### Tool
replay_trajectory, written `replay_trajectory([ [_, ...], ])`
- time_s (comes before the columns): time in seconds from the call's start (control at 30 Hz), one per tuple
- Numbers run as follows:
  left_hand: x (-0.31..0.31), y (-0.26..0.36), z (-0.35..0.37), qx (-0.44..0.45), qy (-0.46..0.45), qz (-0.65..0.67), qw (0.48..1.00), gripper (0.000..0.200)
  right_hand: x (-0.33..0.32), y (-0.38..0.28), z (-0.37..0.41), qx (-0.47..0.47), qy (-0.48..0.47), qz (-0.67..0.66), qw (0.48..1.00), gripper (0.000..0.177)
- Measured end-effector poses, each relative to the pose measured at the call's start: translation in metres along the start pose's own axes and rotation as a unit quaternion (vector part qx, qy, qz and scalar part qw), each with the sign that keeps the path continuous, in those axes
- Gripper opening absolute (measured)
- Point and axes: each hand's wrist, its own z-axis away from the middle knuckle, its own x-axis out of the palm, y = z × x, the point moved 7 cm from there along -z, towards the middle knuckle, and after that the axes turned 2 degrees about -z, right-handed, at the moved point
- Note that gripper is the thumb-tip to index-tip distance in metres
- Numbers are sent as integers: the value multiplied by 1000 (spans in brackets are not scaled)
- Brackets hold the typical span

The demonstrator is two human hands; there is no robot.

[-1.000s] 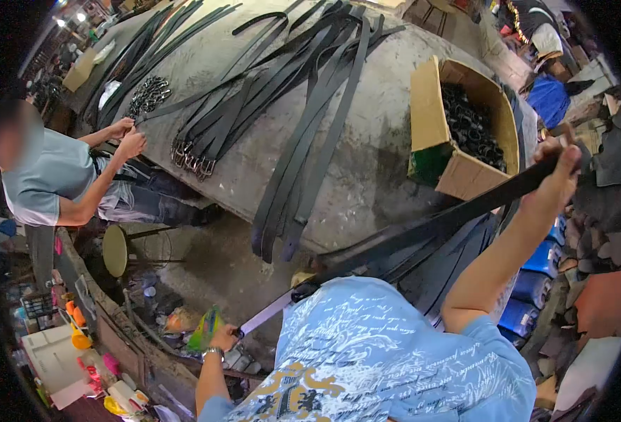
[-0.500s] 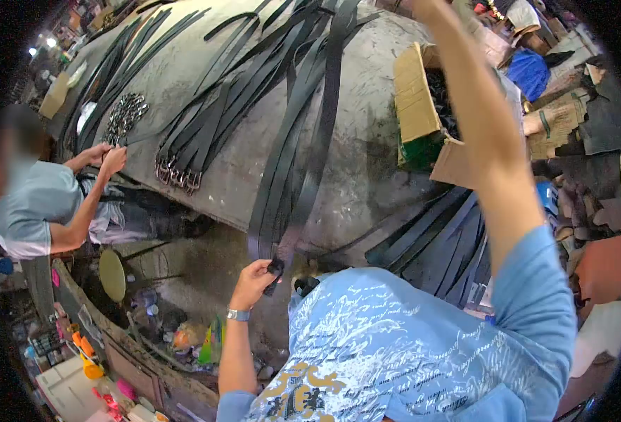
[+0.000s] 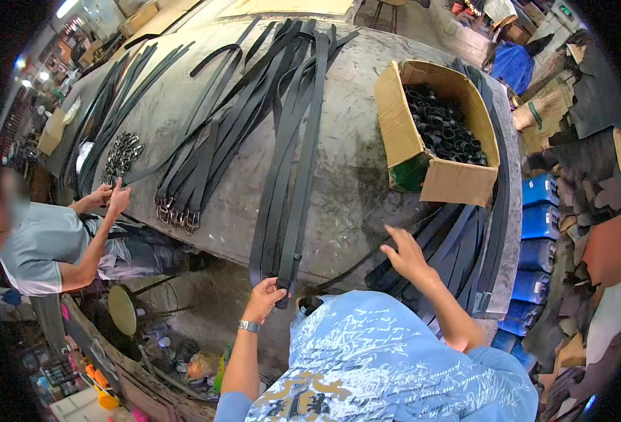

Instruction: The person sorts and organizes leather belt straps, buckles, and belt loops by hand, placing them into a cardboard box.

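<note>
Grey table spanning centre. Cardboard box on it at two o'clock. Black strap bundle at four o'clock. Long black strap running from seven o'clock up to twelve, near end pinched between thumb and fingers of left hand at seven. Right hand at four, fingers spread, empty, near bundle. Wristwatch on left wrist.

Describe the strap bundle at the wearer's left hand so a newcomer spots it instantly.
On the big grey table, look between the straps with metal fittings and the open cardboard box. There, a long dark strap bundle runs to the near edge. Unlike its neighbours, it has the wearer's left hand pinching its near end.
</note>
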Motion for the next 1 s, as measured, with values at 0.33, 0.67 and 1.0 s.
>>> replay_trajectory([
  [0.33, 2, 38, -39, 100, 36, 27, 994, 38, 21, 48, 36, -22, 60, 90, 994, 50],
  [0.67, 4, 76, -70, 56, 58, -9, 997, 58, 11, 47, 44, 21, 17, 79, 996, 51],
  [1.0, -7, 33, -20, -66, 76, -41, 994, 50, -11, 51, 62, 29, 32, 82, 996, 53],
])
